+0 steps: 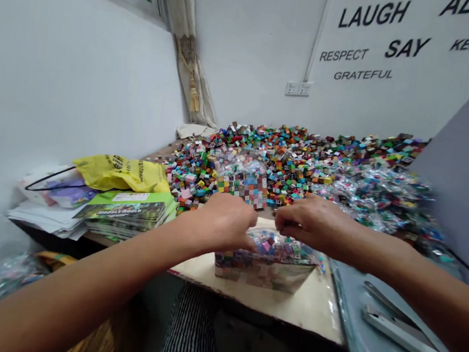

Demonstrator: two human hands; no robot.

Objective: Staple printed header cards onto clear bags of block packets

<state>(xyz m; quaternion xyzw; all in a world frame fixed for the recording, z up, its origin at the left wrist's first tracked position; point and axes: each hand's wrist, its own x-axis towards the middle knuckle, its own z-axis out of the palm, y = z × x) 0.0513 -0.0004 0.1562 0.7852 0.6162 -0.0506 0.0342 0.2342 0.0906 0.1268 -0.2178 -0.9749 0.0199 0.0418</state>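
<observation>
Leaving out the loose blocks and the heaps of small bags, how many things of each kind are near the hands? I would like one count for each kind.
Hands, left hand and right hand: 2
Square clear packs of coloured blocks: 2
Yellow plastic bag: 1
Stack of green booklets: 1
Metal tool: 1
Total: 7

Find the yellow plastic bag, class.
In the head view, the yellow plastic bag lies on the left, behind a stack of green booklets and left of the heap of coloured blocks.
</observation>
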